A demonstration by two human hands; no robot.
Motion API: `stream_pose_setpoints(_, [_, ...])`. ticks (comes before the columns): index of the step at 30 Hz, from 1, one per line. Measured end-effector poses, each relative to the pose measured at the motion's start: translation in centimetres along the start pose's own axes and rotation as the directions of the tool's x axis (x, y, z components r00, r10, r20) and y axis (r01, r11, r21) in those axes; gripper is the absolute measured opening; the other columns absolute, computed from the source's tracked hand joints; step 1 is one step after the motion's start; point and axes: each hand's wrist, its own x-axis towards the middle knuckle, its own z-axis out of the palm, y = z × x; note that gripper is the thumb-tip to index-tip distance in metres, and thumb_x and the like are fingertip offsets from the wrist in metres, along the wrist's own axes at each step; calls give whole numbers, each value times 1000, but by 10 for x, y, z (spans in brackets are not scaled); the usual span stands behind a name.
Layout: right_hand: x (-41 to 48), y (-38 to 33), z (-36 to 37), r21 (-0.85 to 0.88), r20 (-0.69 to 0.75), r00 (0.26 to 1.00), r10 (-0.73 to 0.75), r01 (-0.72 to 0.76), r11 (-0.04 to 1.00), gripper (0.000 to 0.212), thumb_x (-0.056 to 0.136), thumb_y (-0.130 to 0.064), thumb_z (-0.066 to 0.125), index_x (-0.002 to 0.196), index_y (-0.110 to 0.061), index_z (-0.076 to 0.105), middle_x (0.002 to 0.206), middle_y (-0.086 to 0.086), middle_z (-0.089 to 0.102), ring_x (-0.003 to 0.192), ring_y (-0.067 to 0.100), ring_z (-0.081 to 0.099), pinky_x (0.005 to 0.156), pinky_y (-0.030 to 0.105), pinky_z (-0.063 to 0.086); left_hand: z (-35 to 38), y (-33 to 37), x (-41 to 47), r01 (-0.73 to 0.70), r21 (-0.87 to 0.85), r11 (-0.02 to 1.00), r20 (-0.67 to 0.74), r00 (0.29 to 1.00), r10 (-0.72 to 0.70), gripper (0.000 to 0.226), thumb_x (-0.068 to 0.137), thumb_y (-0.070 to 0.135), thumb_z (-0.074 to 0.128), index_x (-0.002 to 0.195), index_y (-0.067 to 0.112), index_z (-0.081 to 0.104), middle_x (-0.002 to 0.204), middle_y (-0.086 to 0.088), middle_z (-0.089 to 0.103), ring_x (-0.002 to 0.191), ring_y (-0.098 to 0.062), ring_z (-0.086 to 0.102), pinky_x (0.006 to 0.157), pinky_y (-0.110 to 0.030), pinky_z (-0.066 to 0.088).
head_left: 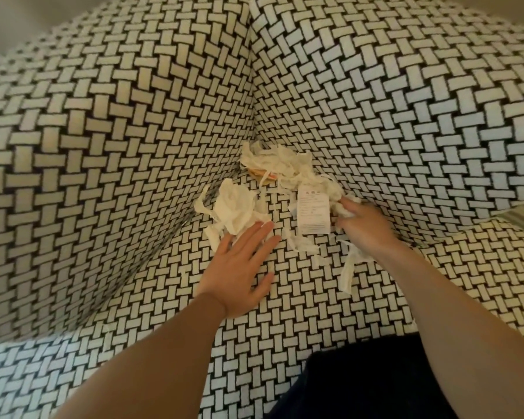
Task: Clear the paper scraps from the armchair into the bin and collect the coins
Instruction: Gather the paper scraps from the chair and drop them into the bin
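Observation:
White torn paper scraps (280, 164) lie heaped in the back corner of the armchair seat (300, 297). A crumpled tissue (233, 207) sits to the left and a printed receipt (313, 211) to the right. Something round, orange and tan (263, 176) shows under the heap; I cannot tell if it is a coin. My left hand (242, 267) lies flat on the seat, fingertips touching the tissue. My right hand (366, 225) is blurred, its fingers curled round scraps beside the receipt. A long strip (348, 267) lies by my right wrist.
The armchair has a black-and-white woven pattern, with its left arm (88, 176) and backrest (390, 101) closing in the seat corner. Dark clothing (360, 385) shows at the bottom edge. No bin is in view.

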Motion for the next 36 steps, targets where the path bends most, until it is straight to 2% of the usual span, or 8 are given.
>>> stream_pose_setpoints(3, [-6,-15,11,-113,31,987,-160,163,980,42,97,-32,43,139,-31,45,141,7,40,131,29,35,108,47,34,0,0,0,-2,-10,1000,-2,1000,2,61,93,48,28,147,22,24,156,1,20,141,-16,15,107,-50,17])
stream_pose_setpoints(5, [-9,-26,20,-182,25,979,-204,205,962,43,99,-28,38,142,-23,42,146,10,37,136,31,30,111,43,29,1,0,0,2,-13,1000,-12,1000,-2,61,93,48,28,147,22,24,156,1,20,141,-16,16,107,-51,18])
stream_pose_setpoints(9, [-14,-31,11,-228,19,974,-224,222,948,44,96,-31,44,140,-28,43,138,13,46,114,31,53,91,38,47,0,-1,-1,-1,-41,999,-33,999,-1,60,93,49,29,147,24,23,156,3,20,141,-15,14,109,-50,16])
stream_pose_setpoints(12, [-27,-37,-12,-181,77,962,-261,271,945,44,96,-36,48,139,-37,42,136,0,51,108,21,59,82,25,47,0,-1,-1,-3,-46,999,-40,999,1,60,92,48,30,147,23,25,155,1,22,141,-16,16,108,-51,17])
stream_pose_setpoints(17, [-28,-38,-30,33,-73,979,-189,192,981,32,99,-36,40,127,-31,54,120,-9,56,98,4,53,73,17,38,1,-1,-1,-3,-28,1000,-26,1000,2,61,93,48,29,148,24,22,156,1,22,141,-16,15,108,-52,15])
stream_pose_setpoints(22, [-11,-36,-11,106,-16,993,-118,119,987,42,100,-40,37,139,-28,46,145,-9,44,132,11,39,99,24,28,2,-2,-1,3,-36,999,-2,1000,-3,61,93,49,27,149,26,18,157,2,17,142,-15,10,111,-50,15])
stream_pose_setpoints(27, [6,-37,12,109,67,993,-93,86,990,47,96,-47,40,141,-33,40,146,-6,43,134,16,39,111,36,30,2,-3,0,-15,3,1000,-1,1000,15,60,93,48,30,148,25,23,156,0,21,142,-17,13,109,-49,17])
stream_pose_setpoints(36, [3,-43,13,194,36,988,-149,140,971,35,100,-33,42,130,-26,56,126,-4,59,107,6,50,87,19,37,2,-2,1,-28,18,999,-14,999,29,59,93,48,29,147,26,25,154,0,26,140,-18,16,107,-48,17])
